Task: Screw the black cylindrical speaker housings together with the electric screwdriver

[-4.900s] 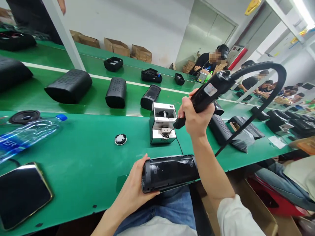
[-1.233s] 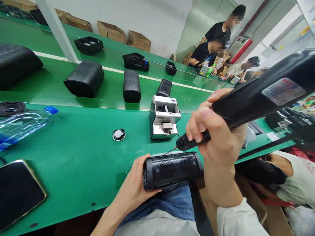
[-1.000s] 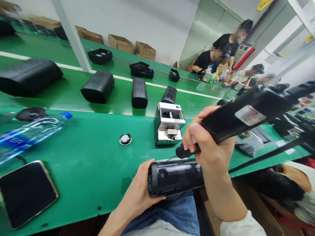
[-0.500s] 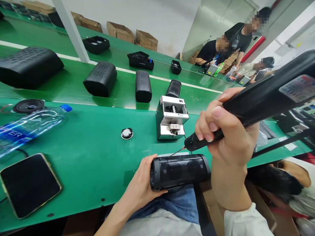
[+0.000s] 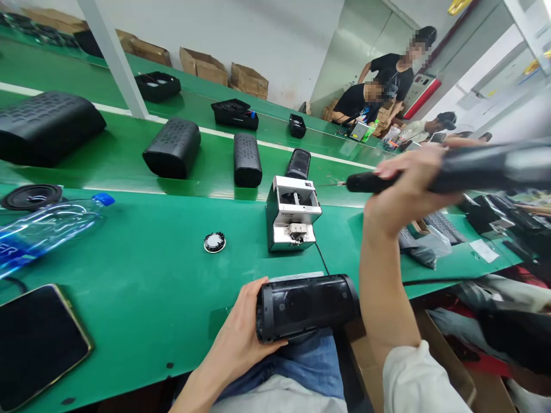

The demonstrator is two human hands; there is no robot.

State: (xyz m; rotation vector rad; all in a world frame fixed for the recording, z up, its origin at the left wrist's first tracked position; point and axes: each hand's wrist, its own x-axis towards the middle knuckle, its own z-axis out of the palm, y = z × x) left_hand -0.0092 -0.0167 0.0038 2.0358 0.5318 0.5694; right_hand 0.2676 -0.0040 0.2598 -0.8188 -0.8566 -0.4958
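Observation:
A black speaker housing (image 5: 310,307) lies sideways at the front edge of the green bench, above my lap. Around its left end my left hand (image 5: 247,321) is closed, thumb below and fingers on top. My right hand (image 5: 408,180) grips a black electric screwdriver (image 5: 469,166), blurred by motion and raised well clear of the housing. Its thin bit points left, close to the right side of a silver and black screw feeder (image 5: 295,215). Whether a screw sits on the bit is too small to tell.
A round white-faced part (image 5: 214,242) lies left of the feeder. Further left are a water bottle (image 5: 51,229), a phone (image 5: 41,344) and a speaker driver (image 5: 32,197). Black housings (image 5: 172,149) line the green belt (image 5: 206,166) behind. Co-workers (image 5: 370,103) sit at the far right.
My right hand has lifted the screwdriver up off the speaker housing and swung its bit toward the screw feeder. My left hand keeps its hold on the housing.

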